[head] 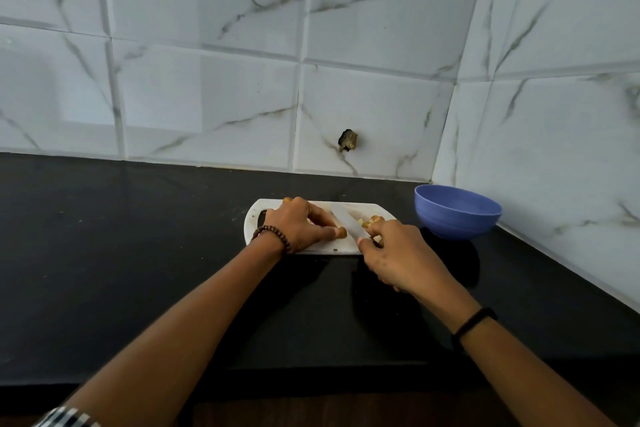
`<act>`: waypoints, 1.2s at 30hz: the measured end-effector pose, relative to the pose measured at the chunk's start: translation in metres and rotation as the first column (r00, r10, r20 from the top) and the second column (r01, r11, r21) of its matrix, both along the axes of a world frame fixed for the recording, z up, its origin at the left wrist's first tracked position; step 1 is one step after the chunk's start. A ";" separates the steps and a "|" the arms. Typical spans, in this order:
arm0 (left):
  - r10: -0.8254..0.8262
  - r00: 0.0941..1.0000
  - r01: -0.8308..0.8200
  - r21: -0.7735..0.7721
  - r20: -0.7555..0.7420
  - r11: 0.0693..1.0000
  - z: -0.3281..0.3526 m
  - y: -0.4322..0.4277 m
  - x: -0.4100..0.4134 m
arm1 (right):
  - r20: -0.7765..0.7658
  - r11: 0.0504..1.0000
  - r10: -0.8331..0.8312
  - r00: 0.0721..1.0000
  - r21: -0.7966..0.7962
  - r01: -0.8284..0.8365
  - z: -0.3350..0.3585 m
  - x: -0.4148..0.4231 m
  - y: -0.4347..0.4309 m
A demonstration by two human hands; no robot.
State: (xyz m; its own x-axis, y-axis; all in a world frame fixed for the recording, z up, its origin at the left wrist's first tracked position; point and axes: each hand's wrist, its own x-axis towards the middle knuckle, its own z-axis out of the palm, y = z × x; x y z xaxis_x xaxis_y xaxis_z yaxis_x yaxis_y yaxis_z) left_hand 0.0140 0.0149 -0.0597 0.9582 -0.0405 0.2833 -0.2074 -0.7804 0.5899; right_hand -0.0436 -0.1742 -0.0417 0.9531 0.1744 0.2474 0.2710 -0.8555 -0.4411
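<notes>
A white cutting board (254, 218) lies on the black counter near the back wall. My left hand (298, 225) holds down a yellow-brown piece of food (341, 231) on the board, fingers curled over it. My right hand (398, 253) grips a knife whose pale blade (348, 222) slants across the board just right of that piece. Cut yellow-brown chunks (372, 220) lie beyond the blade, by my right fingers. Another bit of the food (287, 200) shows behind my left hand.
A blue bowl (457, 211) stands on the black counter (138, 253) just right of the board, close to the tiled corner. A dark hole (347, 140) marks the marble-look wall tiles behind. The counter's front edge runs below my forearms.
</notes>
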 end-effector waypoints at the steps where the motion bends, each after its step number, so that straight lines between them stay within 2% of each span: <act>1: -0.003 1.000 0.003 0.008 0.003 1.000 0.000 0.000 0.001 | 0.012 1.000 -0.002 1.000 -0.026 0.002 0.000 0.000 0.001; 5: -0.009 1.000 0.009 0.031 0.012 0.999 0.000 -0.001 0.001 | 0.064 0.993 -0.015 0.998 -0.117 0.022 0.001 0.000 0.005; 8: -0.004 1.000 0.004 0.028 0.017 1.000 0.000 -0.002 0.000 | 0.073 0.993 -0.019 0.997 -0.119 0.027 0.002 0.001 0.008; 15: 0.006 1.000 -0.006 0.020 0.010 1.000 -0.001 -0.003 0.002 | 0.036 0.995 -0.015 0.999 -0.097 0.018 0.002 0.004 0.005; 28: 0.023 0.999 -0.023 -0.019 0.029 1.000 0.003 -0.005 -0.009 | -0.072 0.962 -0.001 0.997 -0.273 -0.018 0.014 -0.032 -0.006; 33: 0.000 1.000 0.000 0.004 0.030 1.000 0.004 -0.004 -0.011 | -0.175 0.977 0.010 0.985 -0.210 -0.047 0.037 -0.046 -0.025; 36: -0.001 1.000 0.001 0.017 0.029 1.000 0.004 -0.004 -0.011 | -0.093 0.987 -0.008 0.996 -0.159 -0.007 0.035 -0.044 -0.025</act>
